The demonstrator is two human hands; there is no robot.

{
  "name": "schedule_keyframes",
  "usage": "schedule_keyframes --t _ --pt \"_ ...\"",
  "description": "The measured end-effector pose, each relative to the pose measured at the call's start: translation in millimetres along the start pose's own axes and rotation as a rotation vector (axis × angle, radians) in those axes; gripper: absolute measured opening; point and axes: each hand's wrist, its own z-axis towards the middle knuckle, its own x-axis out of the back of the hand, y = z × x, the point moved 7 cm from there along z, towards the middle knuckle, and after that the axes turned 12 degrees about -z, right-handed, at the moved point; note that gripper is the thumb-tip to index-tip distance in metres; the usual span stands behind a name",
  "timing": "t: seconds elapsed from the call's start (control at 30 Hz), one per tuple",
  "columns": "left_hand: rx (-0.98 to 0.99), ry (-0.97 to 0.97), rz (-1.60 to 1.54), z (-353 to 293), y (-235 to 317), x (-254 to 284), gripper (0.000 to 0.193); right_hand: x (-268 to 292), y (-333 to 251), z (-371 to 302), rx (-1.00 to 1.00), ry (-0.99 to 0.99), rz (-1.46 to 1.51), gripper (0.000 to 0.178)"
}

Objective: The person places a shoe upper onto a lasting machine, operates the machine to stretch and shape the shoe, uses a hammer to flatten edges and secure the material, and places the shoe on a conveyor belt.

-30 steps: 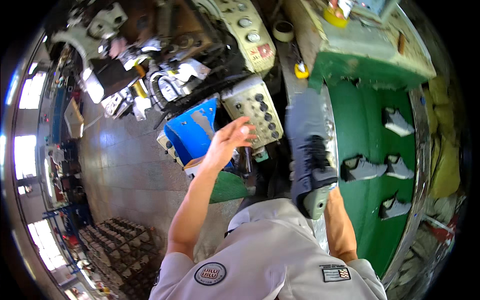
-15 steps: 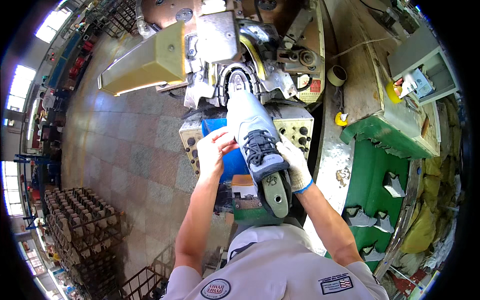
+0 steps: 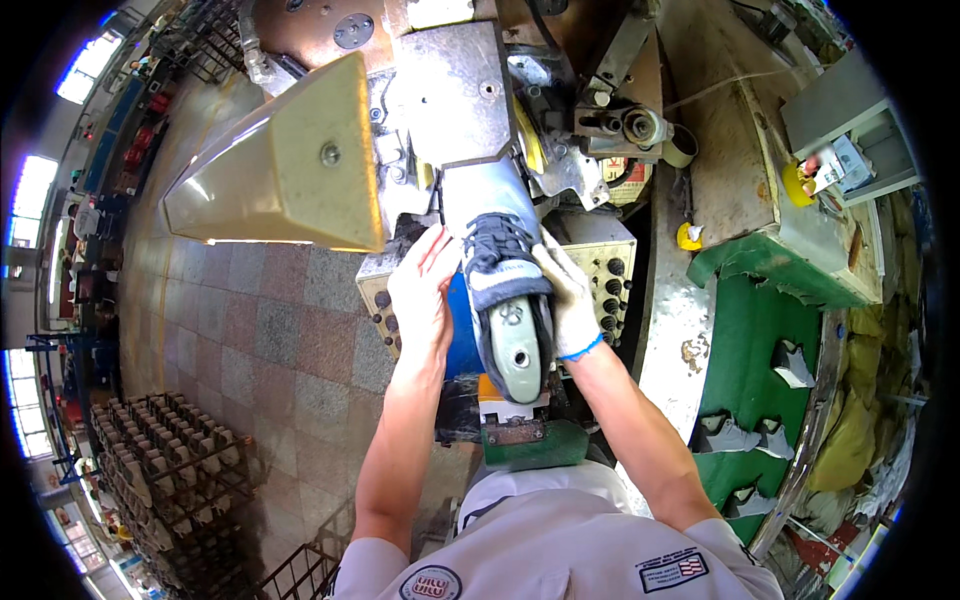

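Note:
A grey-blue shoe upper [image 3: 492,200] with black laces sits on a green last [image 3: 516,345], its heel end toward me. The toe is hidden under a metal plate [image 3: 455,85] of the machine. My bare left hand [image 3: 424,290] lies along the shoe's left side, fingers stretched out toward the machine and touching or nearly touching the upper. On the other side my right hand [image 3: 566,293], in a white glove with a blue cuff edge, grips the shoe by its collar and lace area.
A yellowish machine cover [image 3: 290,165] juts out to the left. Control panels with dark knobs [image 3: 612,287] flank the shoe. On the right, a green conveyor [image 3: 745,375] carries several shoe uppers, below a wooden bench [image 3: 720,170]. Racks of shoe parts [image 3: 165,450] stand at the lower left.
The shoe has moved forward into the machine and straightened. The metal plate and yellowish cover now sit nearer, hiding the toe. My left fingers have gone from curled to stretched out.

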Motion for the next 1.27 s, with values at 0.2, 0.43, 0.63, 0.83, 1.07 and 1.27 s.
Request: schedule_keyframes --t 0.2,0.43,0.63,0.83,1.07,1.27 --pt "0.378 0.058 -0.033 -22.9 -58.6 17.6 0.062 13.0 25.8 16.1 0.074 0.043 -0.137 0.047" --pt "0.381 0.018 0.114 -12.8 -70.1 24.5 0.071 16.8 21.9 19.7 0.064 0.064 -0.175 0.037" --pt "0.366 0.004 0.110 -8.6 -73.8 27.3 0.068 26.0 31.6 23.1 0.118 0.111 -0.299 0.036" --pt "0.253 -0.104 0.171 -1.7 -70.9 31.0 0.067 27.8 54.4 33.0 0.162 0.169 -0.183 0.028" --pt "0.129 -0.112 0.257 2.2 -72.4 41.3 0.064 39.8 58.5 33.8 0.178 0.142 -0.285 0.024" --pt "0.140 0.060 0.455 15.6 -64.7 73.6 0.058 55.3 58.9 25.3 0.127 0.109 -0.182 0.027"
